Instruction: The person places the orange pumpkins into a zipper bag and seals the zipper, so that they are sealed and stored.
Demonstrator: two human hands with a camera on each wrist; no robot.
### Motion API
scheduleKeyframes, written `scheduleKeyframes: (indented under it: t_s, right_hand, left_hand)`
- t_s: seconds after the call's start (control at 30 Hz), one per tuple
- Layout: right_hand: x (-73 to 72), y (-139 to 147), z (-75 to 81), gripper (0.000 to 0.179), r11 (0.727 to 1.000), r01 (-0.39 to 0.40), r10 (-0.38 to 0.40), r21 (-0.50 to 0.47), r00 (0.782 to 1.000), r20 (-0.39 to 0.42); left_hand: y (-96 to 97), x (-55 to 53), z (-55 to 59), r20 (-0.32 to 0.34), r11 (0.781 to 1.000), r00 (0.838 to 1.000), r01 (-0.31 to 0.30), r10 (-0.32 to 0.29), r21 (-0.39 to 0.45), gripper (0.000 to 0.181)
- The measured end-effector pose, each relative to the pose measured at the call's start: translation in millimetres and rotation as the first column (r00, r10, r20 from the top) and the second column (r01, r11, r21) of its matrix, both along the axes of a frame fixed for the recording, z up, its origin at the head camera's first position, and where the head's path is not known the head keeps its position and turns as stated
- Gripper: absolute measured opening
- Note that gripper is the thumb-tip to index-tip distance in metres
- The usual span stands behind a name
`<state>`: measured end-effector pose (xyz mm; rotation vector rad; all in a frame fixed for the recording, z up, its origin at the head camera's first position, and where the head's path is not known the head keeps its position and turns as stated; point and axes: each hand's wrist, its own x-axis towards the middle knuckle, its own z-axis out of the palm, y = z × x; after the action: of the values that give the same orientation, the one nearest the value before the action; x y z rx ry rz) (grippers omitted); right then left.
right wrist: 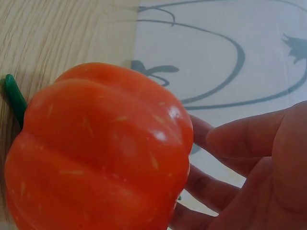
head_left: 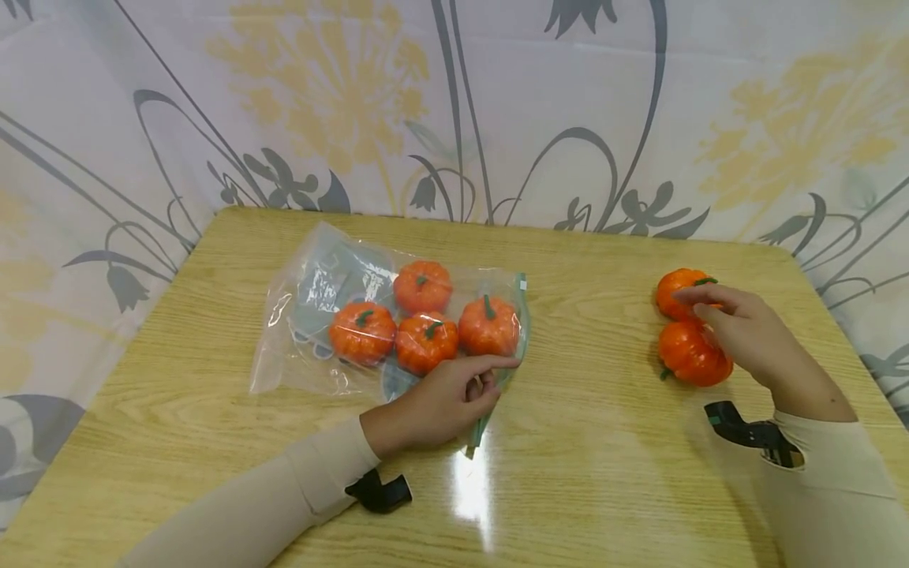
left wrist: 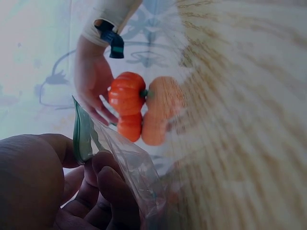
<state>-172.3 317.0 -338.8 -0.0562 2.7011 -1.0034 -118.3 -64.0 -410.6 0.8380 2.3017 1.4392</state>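
A clear zip bag (head_left: pixel 277 367) lies on the table with several small orange toy pumpkins (head_left: pixel 362 333) inside. My left hand (head_left: pixel 436 402) pinches the bag's green zip edge (left wrist: pixel 82 132) between thumb and fingers, beside the bag's mouth. At the right, two loose toy pumpkins sit side by side: a far one (head_left: pixel 678 292) and a near one (head_left: pixel 690 353) lying on its side, its green stem (right wrist: pixel 15 98) toward the bag. My right hand (head_left: pixel 756 339) is at their right side, fingers loosely bent over the far pumpkin and right behind the near one.
The wooden table (head_left: pixel 582 473) has its far edge against a flower-patterned cloth backdrop (head_left: pixel 497 102). Wood surface lies between the bag and the two loose pumpkins. A black wrist camera (head_left: pixel 379 493) sits at the left cuff, another (head_left: pixel 749 434) at the right.
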Motion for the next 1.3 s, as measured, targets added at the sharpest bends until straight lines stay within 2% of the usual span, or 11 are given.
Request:
scheduleKeyframes:
  t_s: [0.33,0.5,0.77,0.87,1.07,1.3]
  right_hand:
    - [-2.5,-3.0,-6.6,0.042,0.996,-0.092,0.091,0.015,0.996,0.008]
    - [-0.2,-9.9,-8.3,0.044,0.99,-0.13,0.13,0.063,0.992,0.008]
    - [2.4,-21.9,-11.0,0.046,0.967,-0.242,0.245,0.08,0.969,-0.027]
    - [2.1,-25.8,-14.0,0.044,0.957,-0.272,0.279,0.097,0.958,-0.063]
    - [4.0,-29.3,-18.5,0.049,0.942,-0.302,0.32,0.147,0.94,-0.12]
    - [4.5,-28.9,-18.9,0.06,0.943,-0.299,0.316,0.148,0.942,-0.109]
  left_hand:
    - [-0.2,0.3,-0.1,0.006,1.0,1.0,0.006,-0.006,-0.004,0.042]
    - [-0.4,-0.1,-1.1,0.01,1.0,1.0,0.013,-0.013,-0.009,0.043]
    - [-1.5,0.1,-0.3,0.008,1.0,1.0,0.015,-0.015,-0.01,0.043]
    - [-1.8,0.3,-0.1,0.012,1.0,1.0,0.015,-0.015,-0.009,0.044]
    - [-2.4,0.8,-0.4,0.013,1.0,1.0,0.02,-0.02,-0.004,0.044]
    - [-1.9,0.0,-0.4,0.008,1.0,1.0,0.024,-0.024,-0.002,0.044]
